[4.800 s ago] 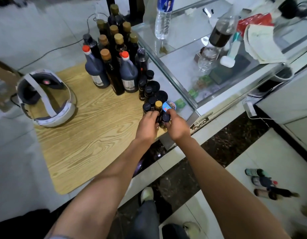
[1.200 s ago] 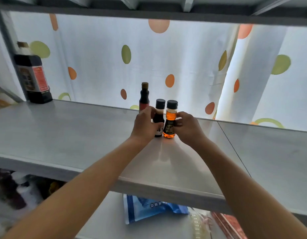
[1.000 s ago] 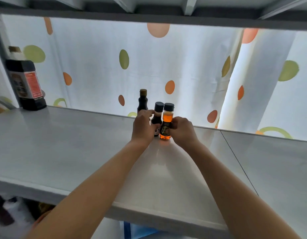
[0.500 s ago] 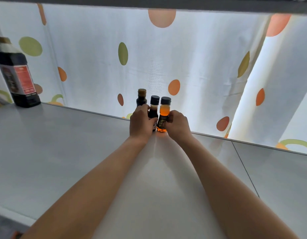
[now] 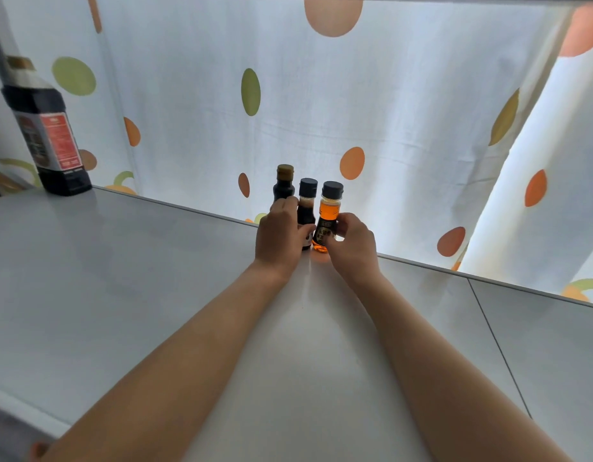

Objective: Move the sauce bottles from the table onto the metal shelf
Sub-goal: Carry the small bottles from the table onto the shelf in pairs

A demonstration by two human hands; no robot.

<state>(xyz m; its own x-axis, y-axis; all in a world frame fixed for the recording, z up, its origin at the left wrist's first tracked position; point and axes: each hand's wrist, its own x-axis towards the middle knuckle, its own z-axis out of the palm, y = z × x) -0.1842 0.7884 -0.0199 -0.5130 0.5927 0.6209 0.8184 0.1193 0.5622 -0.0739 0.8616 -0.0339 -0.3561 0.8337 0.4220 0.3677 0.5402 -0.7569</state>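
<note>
Grey metal shelf (image 5: 121,278) carries three small sauce bottles, upright and touching, at its rear edge. Left hand (image 5: 277,235) grips the two dark bottles (image 5: 305,211); right hand (image 5: 353,243) apparently pinches the amber bottle (image 5: 326,221). Careless release could topple the cluster.

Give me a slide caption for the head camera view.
Both hands set three small sauce bottles upright at the metal shelf's back edge.

shelf (image 5: 121,278) bare L & R, curtain (image 5: 388,111) blocks rear, big bottle (image 5: 45,128) far L
</note>
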